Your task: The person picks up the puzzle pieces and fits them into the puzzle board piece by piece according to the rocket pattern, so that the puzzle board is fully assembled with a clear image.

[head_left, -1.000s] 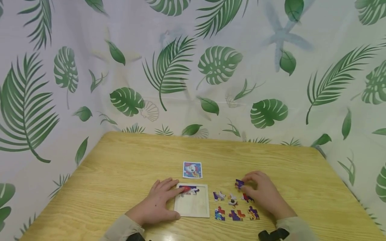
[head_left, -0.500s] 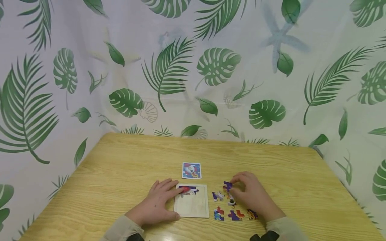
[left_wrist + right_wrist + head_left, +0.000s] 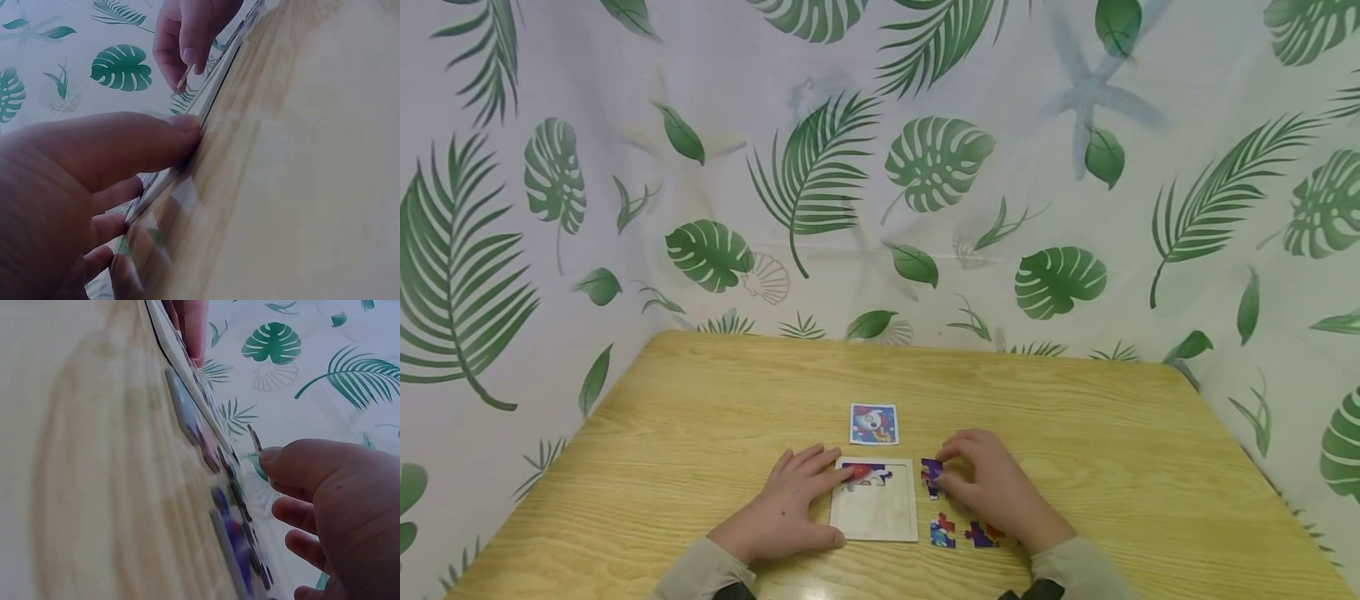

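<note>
My left hand [image 3: 790, 510] rests along the left side of a pale wooden puzzle tray [image 3: 880, 521]. Its thumb is at the lower left edge, and the index finger lies over joined puzzle pieces [image 3: 874, 476] in the tray's top left corner. Between thumb and fingers, my right hand [image 3: 996, 492] pinches a purple puzzle piece [image 3: 930, 472] just right of the tray. The right wrist view shows this piece [image 3: 254, 437] edge-on, raised above the table. Loose puzzle pieces [image 3: 943, 531] lie beneath and beside the right hand, which hides several of them.
Behind the tray lies a small picture card [image 3: 874, 424] with a white and red figure on blue. Everything is on a wooden table [image 3: 737, 400], backed by a leaf-patterned cloth [image 3: 850, 183].
The right hand has carried the purple puzzle piece leftward, from above the loose pieces to beside the tray. The left hand has stayed at the tray.
</note>
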A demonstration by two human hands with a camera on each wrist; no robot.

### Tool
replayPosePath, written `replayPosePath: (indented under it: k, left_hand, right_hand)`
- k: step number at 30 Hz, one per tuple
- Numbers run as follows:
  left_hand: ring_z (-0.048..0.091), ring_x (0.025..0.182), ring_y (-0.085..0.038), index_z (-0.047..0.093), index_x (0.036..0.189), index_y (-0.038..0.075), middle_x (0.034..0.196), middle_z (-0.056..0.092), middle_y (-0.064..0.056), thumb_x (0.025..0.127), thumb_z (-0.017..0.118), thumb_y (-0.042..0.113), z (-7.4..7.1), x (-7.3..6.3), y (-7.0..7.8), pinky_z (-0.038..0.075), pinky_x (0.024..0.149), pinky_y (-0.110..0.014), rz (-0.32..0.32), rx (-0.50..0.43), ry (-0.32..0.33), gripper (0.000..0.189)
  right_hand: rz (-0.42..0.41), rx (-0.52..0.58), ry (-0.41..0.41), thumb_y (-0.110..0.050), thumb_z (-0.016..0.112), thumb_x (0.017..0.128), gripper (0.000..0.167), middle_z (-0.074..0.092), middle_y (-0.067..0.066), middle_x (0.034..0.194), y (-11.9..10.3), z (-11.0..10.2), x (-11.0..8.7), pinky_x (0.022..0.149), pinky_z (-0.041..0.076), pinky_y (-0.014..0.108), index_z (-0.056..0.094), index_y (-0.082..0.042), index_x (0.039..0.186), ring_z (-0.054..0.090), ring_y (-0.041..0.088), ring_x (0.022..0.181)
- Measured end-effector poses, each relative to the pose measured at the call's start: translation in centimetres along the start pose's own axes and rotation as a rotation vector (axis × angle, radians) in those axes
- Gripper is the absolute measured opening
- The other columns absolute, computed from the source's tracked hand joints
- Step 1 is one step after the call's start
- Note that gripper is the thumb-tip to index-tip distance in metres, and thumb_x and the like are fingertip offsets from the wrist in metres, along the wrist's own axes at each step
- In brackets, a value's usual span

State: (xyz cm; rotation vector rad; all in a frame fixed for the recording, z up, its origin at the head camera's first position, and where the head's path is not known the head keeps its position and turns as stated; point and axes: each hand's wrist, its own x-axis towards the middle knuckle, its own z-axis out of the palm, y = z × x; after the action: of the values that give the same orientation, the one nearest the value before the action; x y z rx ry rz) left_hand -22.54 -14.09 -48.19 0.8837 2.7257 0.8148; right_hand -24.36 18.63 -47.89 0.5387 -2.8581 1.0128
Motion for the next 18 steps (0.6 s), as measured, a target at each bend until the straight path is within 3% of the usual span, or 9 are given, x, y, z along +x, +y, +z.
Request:
replayPosePath:
  k: [11,18]
  left_hand:
    - [0.015,0.152,-0.034,0.047,0.154,0.023,0.163,0.031,-0.007,0.081,0.075,0.054,-0.1,0.0,0.0,0.000,0.119,-0.063,-0.001,0.001,0.002,0.084]
    - [0.014,0.152,-0.034,0.046,0.154,0.025,0.163,0.031,-0.007,0.081,0.074,0.055,-0.1,0.0,0.0,0.000,0.118,-0.064,-0.004,-0.012,-0.011,0.084]
  right_hand:
    - [-0.069,-0.037,-0.007,-0.019,0.076,0.086,0.013,0.063,-0.002,0.115,-2.3,1.5,1.2,0.105,0.043,0.051,0.073,-0.022,0.098,0.054,0.027,0.117]
    - [-0.067,-0.093,-0.044,-0.026,0.077,0.087,0.011,0.063,-0.003,0.113,-2.9,2.4,2.0,0.105,0.043,0.050,0.073,-0.023,0.097,0.055,0.027,0.116]
